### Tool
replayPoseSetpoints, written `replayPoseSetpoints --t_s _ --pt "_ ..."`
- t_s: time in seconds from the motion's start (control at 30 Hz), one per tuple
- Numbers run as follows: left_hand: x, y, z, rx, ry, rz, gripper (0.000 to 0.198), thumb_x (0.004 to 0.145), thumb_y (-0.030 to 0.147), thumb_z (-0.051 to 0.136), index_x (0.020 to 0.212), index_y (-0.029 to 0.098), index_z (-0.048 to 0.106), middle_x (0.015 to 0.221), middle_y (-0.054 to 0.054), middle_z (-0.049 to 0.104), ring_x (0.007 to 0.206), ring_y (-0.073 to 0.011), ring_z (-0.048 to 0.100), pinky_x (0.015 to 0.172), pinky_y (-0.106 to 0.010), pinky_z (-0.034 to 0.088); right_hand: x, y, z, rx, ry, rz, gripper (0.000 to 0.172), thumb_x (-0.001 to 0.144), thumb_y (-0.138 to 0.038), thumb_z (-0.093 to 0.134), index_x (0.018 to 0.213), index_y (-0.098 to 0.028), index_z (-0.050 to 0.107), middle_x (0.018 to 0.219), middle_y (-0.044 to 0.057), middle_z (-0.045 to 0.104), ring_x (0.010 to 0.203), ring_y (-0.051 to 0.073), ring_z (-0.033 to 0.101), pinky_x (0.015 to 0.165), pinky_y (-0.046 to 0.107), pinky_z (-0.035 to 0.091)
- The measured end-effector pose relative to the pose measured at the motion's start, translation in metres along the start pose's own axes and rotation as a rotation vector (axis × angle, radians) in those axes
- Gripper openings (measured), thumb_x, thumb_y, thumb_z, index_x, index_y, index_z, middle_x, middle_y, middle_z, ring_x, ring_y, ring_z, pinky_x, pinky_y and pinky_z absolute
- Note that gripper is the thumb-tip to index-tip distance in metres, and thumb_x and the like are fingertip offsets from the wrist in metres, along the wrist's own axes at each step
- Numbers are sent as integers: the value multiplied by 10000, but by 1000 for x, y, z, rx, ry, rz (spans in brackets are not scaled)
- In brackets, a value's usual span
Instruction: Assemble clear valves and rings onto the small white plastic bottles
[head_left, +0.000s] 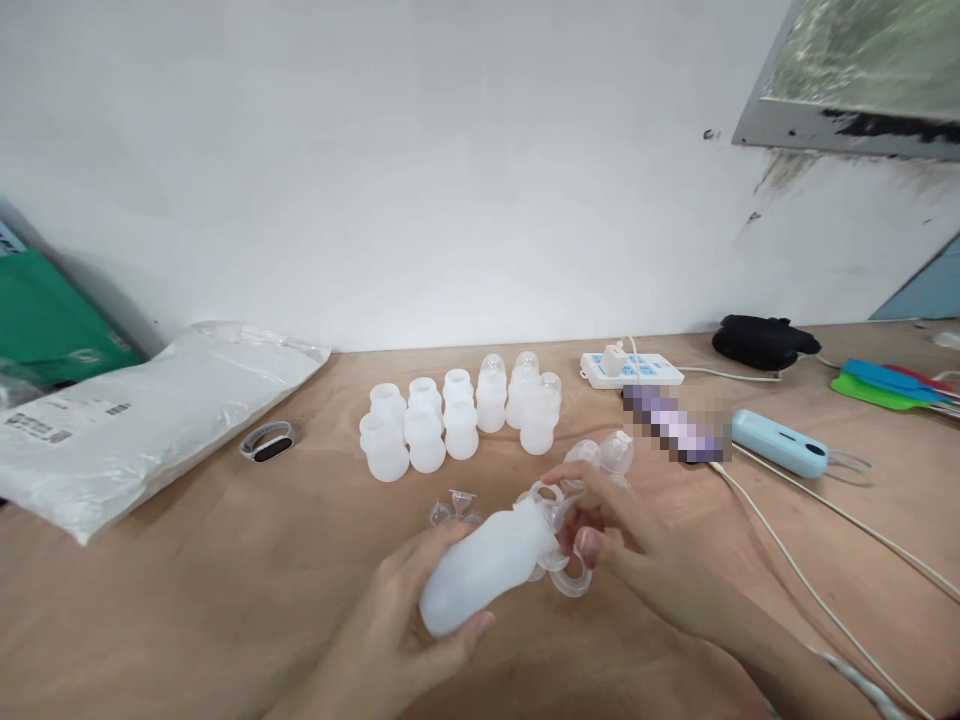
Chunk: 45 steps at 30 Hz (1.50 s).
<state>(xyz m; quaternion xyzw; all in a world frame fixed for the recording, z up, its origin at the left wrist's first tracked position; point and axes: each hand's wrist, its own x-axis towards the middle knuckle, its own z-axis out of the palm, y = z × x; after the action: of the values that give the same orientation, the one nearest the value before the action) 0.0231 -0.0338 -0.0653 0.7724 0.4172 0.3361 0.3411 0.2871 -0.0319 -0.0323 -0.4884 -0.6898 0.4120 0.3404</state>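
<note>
So the left hand (401, 598) is wrapped round a milky bottle (487, 570), tilted with its neck toward the right hand (630, 545). That one's fingers are bunched at the neck by some clear bits, can't tell exactly what they grip. Roughly a third done, I'd guess: three domed bottles (491, 402) stand out past the hands, but six bottles without domes (425, 442) sit beyond the left. Parts left over: clear domes (617, 452) just past the right hand, rings (572, 581) under its fingers, small clear teats (454, 510) past the left.
</note>
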Motion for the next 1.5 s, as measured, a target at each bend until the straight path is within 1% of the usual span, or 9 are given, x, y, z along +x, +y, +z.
replayPoseSetpoints --t_s 0.13,0.23,0.43,0.53,0.73,0.87,1.1,1.23,1.5 --pt "6 6 3 42 -72 67 477 755 240 681 1217 294 575 982 -29 720 768 -228 662 611 -287 531 7 -6 19 212 -21 103 352 890 -550 612 1008 -219 588 699 -22 612 566 126 543 484 232 428" --pt "5 6 -2 -128 -142 -128 424 764 358 685 1172 274 608 946 -40 704 776 -236 652 523 -253 487 8 -10 20 198 -37 138 319 896 -529 610 946 -214 589 662 -35 593 526 113 510 462 220 394" --pt "13 4 -18 -638 -345 -415 551 835 641 507 1038 163 689 620 -23 636 560 -180 575 510 -257 434 7 -12 1 -43 -105 -298 398 864 -374 712 1219 -306 546 1222 68 616 1121 261 583 895 388 513" --pt "15 0 -18 -487 -153 -287 483 766 575 639 1055 192 691 706 -24 666 621 -192 587 549 -265 459 12 -11 -4 -73 -113 -264 720 817 -425 762 1418 -363 370 1367 68 534 1224 266 531 952 402 503" --pt "12 2 -12 -26 -100 -104 282 753 342 646 1012 233 678 751 1 659 623 -184 583 525 -246 444 22 -9 0 -32 -224 -2 242 953 -416 573 1133 -258 611 1025 34 679 928 205 639 797 343 540" --pt "17 11 -13 2 -89 -57 264 751 270 610 1007 226 658 744 13 664 601 -167 580 526 -233 438 22 -3 2 35 -219 -38 861 744 -358 827 1459 -380 349 1511 40 410 1337 271 438 995 390 487" --pt "8 -1 -12 -209 -52 -274 360 738 406 697 1057 238 684 804 -21 680 701 -215 598 588 -268 461 22 -5 4 2 -176 -119 222 896 -404 665 1070 -268 638 994 25 655 866 196 621 745 325 527" --pt "10 -10 -19 -575 -117 -439 550 784 643 592 1026 164 711 609 -25 626 589 -198 539 556 -278 428 24 1 -8 34 -7 -388 302 859 -277 735 1125 -323 600 1188 21 582 1078 208 584 899 331 495" --pt "28 14 -33 -732 126 -395 457 721 439 773 1101 199 693 1057 -78 739 915 -254 648 768 -286 503 17 7 -10 -57 -33 -179 372 888 -397 685 1238 -363 562 1094 23 606 1035 238 584 911 404 501"
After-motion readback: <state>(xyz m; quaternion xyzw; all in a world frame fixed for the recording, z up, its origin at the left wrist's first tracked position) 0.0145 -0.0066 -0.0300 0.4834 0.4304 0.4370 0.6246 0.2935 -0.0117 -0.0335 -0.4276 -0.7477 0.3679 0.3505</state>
